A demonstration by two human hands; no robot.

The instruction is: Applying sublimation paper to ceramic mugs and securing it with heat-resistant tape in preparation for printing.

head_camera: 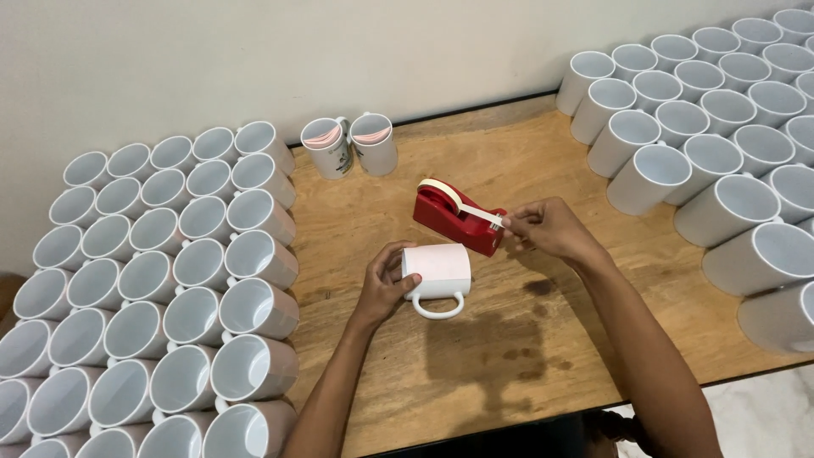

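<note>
Two bare hands work over the wooden table [509,365]: the left hand [386,284] is bent around the left end of one white mug [437,273] that lies on its side in the middle, handle toward the near edge, and the right hand [551,229] pinches the end of a strip of tape [479,214] pulled from one red tape holder [458,216] just beyond the mug. Two mugs with paper inside [349,144] stand at the far edge, and big groups of empty white mugs [170,288] crowd the left and right sides, too many to count.
</note>
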